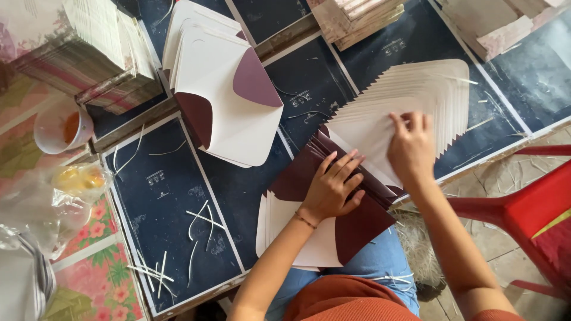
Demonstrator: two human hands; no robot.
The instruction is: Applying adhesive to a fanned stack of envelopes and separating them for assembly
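My left hand lies flat, fingers spread, on a stack of maroon-lined envelope blanks that rests on the dark table edge above my lap. My right hand presses on a fanned row of cream envelope blanks, fingers curled at their edges. The fan spreads up and to the right across the dark blue board. Whether the right hand pinches a single sheet cannot be told.
A second pile of cream blanks with maroon flaps lies at upper centre. Tall paper stacks stand at upper left and more stacks at the top. A white cup, a plastic bag, paper slivers, and a red chair surround me.
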